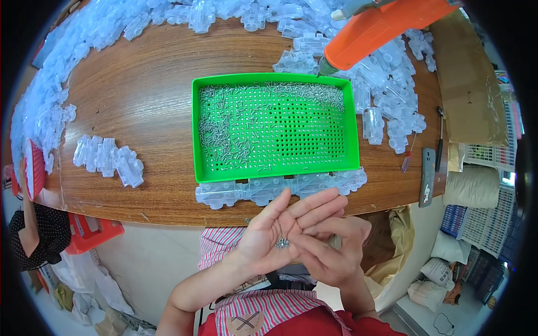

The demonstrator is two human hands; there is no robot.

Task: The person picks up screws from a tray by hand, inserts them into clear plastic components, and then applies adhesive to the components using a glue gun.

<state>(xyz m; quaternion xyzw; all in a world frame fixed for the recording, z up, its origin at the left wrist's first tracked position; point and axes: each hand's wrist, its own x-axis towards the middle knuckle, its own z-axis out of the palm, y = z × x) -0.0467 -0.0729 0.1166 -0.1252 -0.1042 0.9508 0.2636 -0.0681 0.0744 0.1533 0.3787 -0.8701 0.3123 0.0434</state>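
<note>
The left hand (260, 243) lay palm up, unclenched, cupping a few screws (282, 243). The right hand (336, 249) curled its fingers at that palm; whether it pinched any could not be told. Beyond, clear parts (263, 191) lined the near side of a green tray (355, 134) holding loose screws (216, 134). Farther right was an orange driver (381, 35).

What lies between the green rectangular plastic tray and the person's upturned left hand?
In the head view, a row of translucent plastic pieces lies between the tray and the left hand, along the tray's near edge.
</note>
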